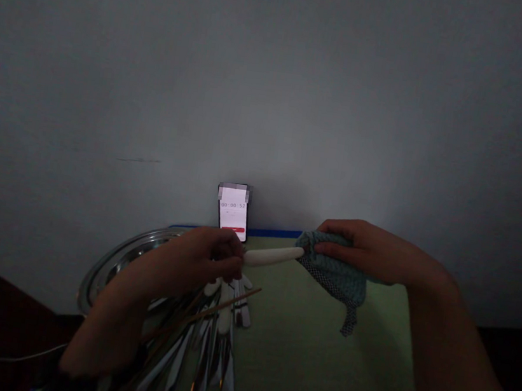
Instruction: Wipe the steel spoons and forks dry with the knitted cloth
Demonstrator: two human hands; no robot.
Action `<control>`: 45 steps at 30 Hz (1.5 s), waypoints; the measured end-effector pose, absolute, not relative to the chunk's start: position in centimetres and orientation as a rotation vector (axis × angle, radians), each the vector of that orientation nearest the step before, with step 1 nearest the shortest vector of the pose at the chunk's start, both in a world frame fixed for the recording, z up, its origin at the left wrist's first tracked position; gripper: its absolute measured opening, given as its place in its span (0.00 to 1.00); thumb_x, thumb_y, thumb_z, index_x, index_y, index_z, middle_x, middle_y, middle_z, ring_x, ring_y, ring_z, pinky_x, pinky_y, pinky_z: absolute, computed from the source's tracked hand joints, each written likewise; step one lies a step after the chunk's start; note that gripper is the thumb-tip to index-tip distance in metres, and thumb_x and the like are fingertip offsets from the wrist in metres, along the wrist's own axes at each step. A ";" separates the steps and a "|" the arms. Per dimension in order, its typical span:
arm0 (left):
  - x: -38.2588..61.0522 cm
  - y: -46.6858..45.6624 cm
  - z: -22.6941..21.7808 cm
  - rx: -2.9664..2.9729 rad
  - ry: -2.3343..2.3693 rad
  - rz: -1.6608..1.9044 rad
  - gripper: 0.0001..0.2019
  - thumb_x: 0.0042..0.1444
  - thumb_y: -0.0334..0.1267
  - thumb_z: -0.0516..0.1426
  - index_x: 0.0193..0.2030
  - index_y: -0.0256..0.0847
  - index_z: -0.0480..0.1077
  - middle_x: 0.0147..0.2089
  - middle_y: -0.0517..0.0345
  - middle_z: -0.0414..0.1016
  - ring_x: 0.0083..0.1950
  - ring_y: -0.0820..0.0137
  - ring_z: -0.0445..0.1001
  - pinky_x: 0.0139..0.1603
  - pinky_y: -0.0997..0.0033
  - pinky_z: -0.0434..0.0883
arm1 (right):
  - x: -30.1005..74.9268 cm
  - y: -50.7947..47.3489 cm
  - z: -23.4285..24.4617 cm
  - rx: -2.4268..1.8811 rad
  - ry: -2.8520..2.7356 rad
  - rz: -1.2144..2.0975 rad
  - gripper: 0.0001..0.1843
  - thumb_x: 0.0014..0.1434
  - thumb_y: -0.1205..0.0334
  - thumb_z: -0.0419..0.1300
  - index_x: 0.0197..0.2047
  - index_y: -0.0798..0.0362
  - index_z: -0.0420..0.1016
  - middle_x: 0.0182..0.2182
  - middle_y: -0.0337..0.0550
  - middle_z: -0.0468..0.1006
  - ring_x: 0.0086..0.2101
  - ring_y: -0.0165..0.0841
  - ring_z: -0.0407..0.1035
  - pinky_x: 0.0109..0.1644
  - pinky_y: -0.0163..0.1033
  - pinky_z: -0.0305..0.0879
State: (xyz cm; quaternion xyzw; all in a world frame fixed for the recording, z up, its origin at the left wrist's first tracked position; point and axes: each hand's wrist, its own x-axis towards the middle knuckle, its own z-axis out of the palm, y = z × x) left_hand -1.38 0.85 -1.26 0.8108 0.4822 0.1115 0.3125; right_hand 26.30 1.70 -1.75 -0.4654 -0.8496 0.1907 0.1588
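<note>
Fingers of the left hand (pixel 200 255) close on the near-left end of one white handle (pixel 272 258), while the right hand (pixel 378 253) pinches one checked cloth (pixel 339 279) against its other end, thumb and fingers barely apart. Held over the worktop (pixel 293 347) near its far edge, the handle has its long axis almost parallel to that edge, rounded tip rightward, slightly raised. One phone (pixel 234 217) stands at that edge, one metal tray (pixel 91 276) by the far-left corner, cutlery (pixel 201 364) (too tangled to count) nearer.

Green table (pixel 297 360), blue-edged; on it: cutlery pile (pixel 203 361), metal tray (pixel 96 267), phone (pixel 233 215).
</note>
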 end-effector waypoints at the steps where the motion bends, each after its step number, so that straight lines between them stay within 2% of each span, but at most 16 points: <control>1: -1.4 0.8 -1.2 2.155 1.287 0.299 0.08 0.56 0.41 0.51 0.36 0.38 0.66 0.32 0.60 0.73 0.31 0.73 0.71 0.30 0.75 0.64 | 26.3 1.7 -1.7 -1.328 -2.431 0.550 0.18 0.59 0.47 0.49 0.38 0.51 0.71 0.33 0.43 0.75 0.33 0.35 0.68 0.33 0.37 0.61; 5: -0.7 0.0 -1.0 2.231 1.248 0.338 0.15 0.57 0.44 0.51 0.48 0.41 0.63 0.42 0.56 0.73 0.38 0.70 0.71 0.34 0.74 0.66 | 25.8 1.7 -1.6 -1.330 -2.411 0.556 0.17 0.59 0.48 0.50 0.38 0.51 0.72 0.32 0.42 0.75 0.32 0.34 0.68 0.32 0.36 0.61; 7: 0.2 -0.5 -1.0 2.265 1.187 0.296 0.17 0.57 0.46 0.51 0.51 0.43 0.62 0.44 0.56 0.73 0.40 0.68 0.71 0.37 0.72 0.66 | 25.2 1.6 -1.6 -1.328 -2.400 0.567 0.16 0.58 0.49 0.51 0.38 0.51 0.72 0.31 0.41 0.75 0.31 0.33 0.68 0.31 0.35 0.60; 12: 2.0 -0.9 -1.4 2.361 1.158 0.240 0.18 0.61 0.49 0.44 0.39 0.40 0.69 0.34 0.57 0.73 0.33 0.69 0.70 0.35 0.71 0.65 | 23.3 1.1 -1.6 -1.222 -2.472 0.582 0.14 0.57 0.52 0.54 0.38 0.53 0.72 0.31 0.41 0.76 0.30 0.31 0.67 0.32 0.34 0.58; 16: 1.9 -0.7 -1.6 2.386 1.153 0.231 0.19 0.61 0.49 0.43 0.36 0.40 0.70 0.31 0.57 0.72 0.31 0.69 0.68 0.34 0.71 0.65 | 22.7 1.1 -1.8 -1.175 -2.512 0.632 0.14 0.57 0.52 0.54 0.38 0.53 0.73 0.32 0.41 0.76 0.31 0.31 0.68 0.32 0.34 0.58; 20: 1.6 -0.6 -1.7 2.386 1.153 0.232 0.19 0.61 0.50 0.44 0.37 0.40 0.70 0.31 0.57 0.72 0.30 0.70 0.68 0.34 0.71 0.65 | 23.2 1.3 -1.7 -1.187 -2.546 0.689 0.15 0.58 0.52 0.53 0.37 0.53 0.73 0.31 0.41 0.76 0.31 0.32 0.68 0.32 0.34 0.59; 24: 0.8 -0.4 -1.6 2.364 1.186 0.236 0.20 0.61 0.50 0.44 0.37 0.40 0.71 0.32 0.57 0.73 0.32 0.69 0.69 0.36 0.71 0.65 | 25.0 1.6 -1.8 -1.268 -2.508 0.654 0.16 0.59 0.51 0.51 0.39 0.51 0.73 0.35 0.42 0.77 0.34 0.34 0.69 0.35 0.36 0.61; 28: -0.2 -0.2 -1.2 2.363 1.201 0.245 0.19 0.60 0.49 0.45 0.39 0.41 0.72 0.33 0.57 0.74 0.35 0.67 0.70 0.37 0.70 0.65 | 26.6 1.9 -1.9 -1.384 -2.408 0.521 0.17 0.59 0.48 0.50 0.35 0.53 0.71 0.30 0.42 0.74 0.31 0.34 0.68 0.33 0.36 0.59; 33: -0.3 -0.3 -0.9 2.355 1.194 0.186 0.18 0.61 0.48 0.45 0.41 0.41 0.72 0.35 0.57 0.75 0.36 0.67 0.71 0.37 0.71 0.65 | 25.9 1.7 -1.7 -1.285 -2.365 0.573 0.19 0.62 0.50 0.45 0.30 0.53 0.67 0.25 0.38 0.69 0.27 0.30 0.63 0.30 0.35 0.57; 37: -0.2 0.0 -1.2 2.321 1.143 0.310 0.15 0.61 0.40 0.46 0.51 0.41 0.66 0.42 0.55 0.74 0.41 0.68 0.71 0.42 0.70 0.66 | 24.8 1.8 -1.7 -1.207 -2.286 0.580 0.18 0.62 0.51 0.44 0.29 0.53 0.66 0.24 0.36 0.67 0.26 0.29 0.60 0.30 0.34 0.55; 41: -0.3 0.5 -1.8 2.182 1.059 0.573 0.18 0.60 0.36 0.47 0.58 0.40 0.56 0.41 0.54 0.73 0.37 0.71 0.72 0.38 0.71 0.68 | 24.3 2.8 -2.7 -1.111 -2.044 0.716 0.17 0.61 0.50 0.47 0.30 0.52 0.68 0.26 0.36 0.68 0.28 0.29 0.61 0.32 0.35 0.57; 43: -0.2 0.7 -2.0 2.100 1.038 0.659 0.16 0.60 0.37 0.49 0.55 0.40 0.58 0.39 0.55 0.74 0.37 0.71 0.73 0.37 0.72 0.69 | 24.1 3.6 -3.6 -1.043 -1.843 0.890 0.17 0.60 0.48 0.49 0.32 0.50 0.70 0.29 0.37 0.71 0.32 0.31 0.64 0.37 0.36 0.59; 45: 0.0 0.8 -2.1 2.061 1.037 0.674 0.11 0.60 0.38 0.50 0.47 0.39 0.63 0.36 0.56 0.75 0.37 0.70 0.74 0.37 0.72 0.69 | 23.7 4.3 -4.6 -0.981 -1.627 1.063 0.15 0.59 0.49 0.51 0.34 0.49 0.73 0.31 0.37 0.74 0.36 0.32 0.66 0.43 0.38 0.60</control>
